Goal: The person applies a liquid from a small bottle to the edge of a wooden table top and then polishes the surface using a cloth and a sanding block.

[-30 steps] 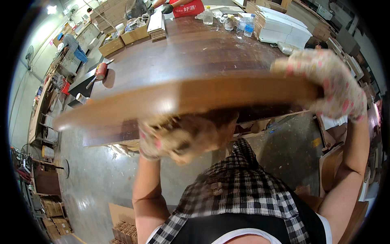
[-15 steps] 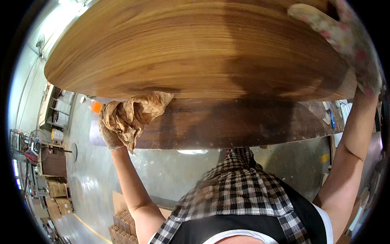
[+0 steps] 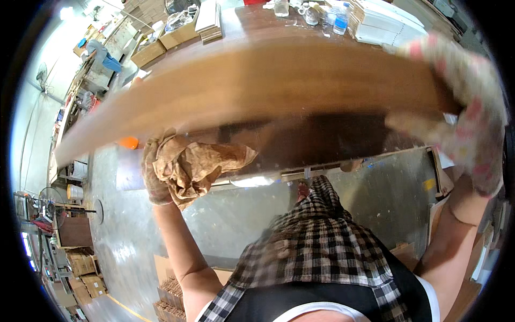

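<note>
A wooden panel (image 3: 268, 83) with a curved outline, smeared by motion, stands tilted above the dark brown worktable (image 3: 300, 142). My right hand (image 3: 475, 126), in a pale glove with pink spots, grips the panel's right end, fingers over the far side and thumb on the near side. In my gloved left hand (image 3: 154, 180) is a crumpled brown-stained cloth (image 3: 196, 163), bunched close to the panel's lower left edge. Whether the left fingers also touch the panel is hidden by the cloth.
On the table's far side are cardboard boxes (image 3: 147, 53), a stack of white boards (image 3: 383, 24) and a water bottle (image 3: 341, 20). An orange object (image 3: 129, 142) lies at the left. Another person (image 3: 102, 56) is far left. Stacked cardboard (image 3: 171, 295) sits beside me.
The panel has tipped so its broad face appears much narrower, and the far tabletop has come into view. My right hand has moved down with its end; the left hand and cloth shifted slightly right.
</note>
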The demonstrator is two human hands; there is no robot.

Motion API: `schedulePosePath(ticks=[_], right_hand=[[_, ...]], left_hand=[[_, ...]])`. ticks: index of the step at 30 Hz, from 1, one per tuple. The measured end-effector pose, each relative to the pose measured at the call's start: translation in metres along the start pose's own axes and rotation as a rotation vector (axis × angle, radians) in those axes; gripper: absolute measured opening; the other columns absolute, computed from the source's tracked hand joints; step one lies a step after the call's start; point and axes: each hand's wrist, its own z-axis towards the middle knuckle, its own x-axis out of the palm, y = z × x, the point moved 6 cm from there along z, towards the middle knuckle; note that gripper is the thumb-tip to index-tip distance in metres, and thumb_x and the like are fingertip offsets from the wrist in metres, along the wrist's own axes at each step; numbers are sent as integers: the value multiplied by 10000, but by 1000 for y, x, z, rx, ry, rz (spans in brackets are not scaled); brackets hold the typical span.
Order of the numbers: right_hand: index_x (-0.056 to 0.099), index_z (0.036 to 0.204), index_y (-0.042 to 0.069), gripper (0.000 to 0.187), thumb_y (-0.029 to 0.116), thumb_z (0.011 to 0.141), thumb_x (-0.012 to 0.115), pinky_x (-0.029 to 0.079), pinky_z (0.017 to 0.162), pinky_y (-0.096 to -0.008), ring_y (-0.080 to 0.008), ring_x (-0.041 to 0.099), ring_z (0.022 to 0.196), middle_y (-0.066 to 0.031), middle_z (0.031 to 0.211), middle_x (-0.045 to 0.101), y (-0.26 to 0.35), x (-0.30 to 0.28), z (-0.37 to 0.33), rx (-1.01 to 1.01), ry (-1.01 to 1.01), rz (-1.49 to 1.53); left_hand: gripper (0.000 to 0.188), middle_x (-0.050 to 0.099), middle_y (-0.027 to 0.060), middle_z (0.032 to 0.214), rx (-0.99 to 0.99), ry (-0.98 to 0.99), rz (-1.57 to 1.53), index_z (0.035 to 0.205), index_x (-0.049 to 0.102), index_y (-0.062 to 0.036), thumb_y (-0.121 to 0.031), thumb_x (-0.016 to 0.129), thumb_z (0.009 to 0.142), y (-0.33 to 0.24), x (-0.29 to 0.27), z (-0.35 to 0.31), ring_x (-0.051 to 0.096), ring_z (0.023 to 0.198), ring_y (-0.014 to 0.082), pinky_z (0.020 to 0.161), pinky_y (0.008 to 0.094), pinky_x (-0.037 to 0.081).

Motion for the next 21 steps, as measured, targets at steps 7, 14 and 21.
schedulePosePath(ticks=[7,14,21], right_hand=[[620,1207,-32,589,55,634,729,497,720,-387,-265,618,872,-120,964,633,101,106,-71,-146,436,201],[600,1272,-21,436,151,872,578,486,740,-359,-225,612,937,-91,1033,642,143,198,-139,-159,489,150],[598,1283,2,418,176,904,562,495,724,-350,-198,618,947,-70,1046,644,149,229,-153,-110,505,240]], left_hand=[[413,608,134,1294,-326,-158,-329,1362,501,11,-230,469,1029,91,-56,-93,615,1135,250,981,373,521],[407,611,133,1287,-492,-176,-231,1348,518,13,-232,474,1026,123,-58,-138,615,1134,247,984,370,516],[401,614,132,1281,-558,-150,-136,1333,534,14,-233,479,1023,121,-56,-142,614,1133,244,987,367,511]])
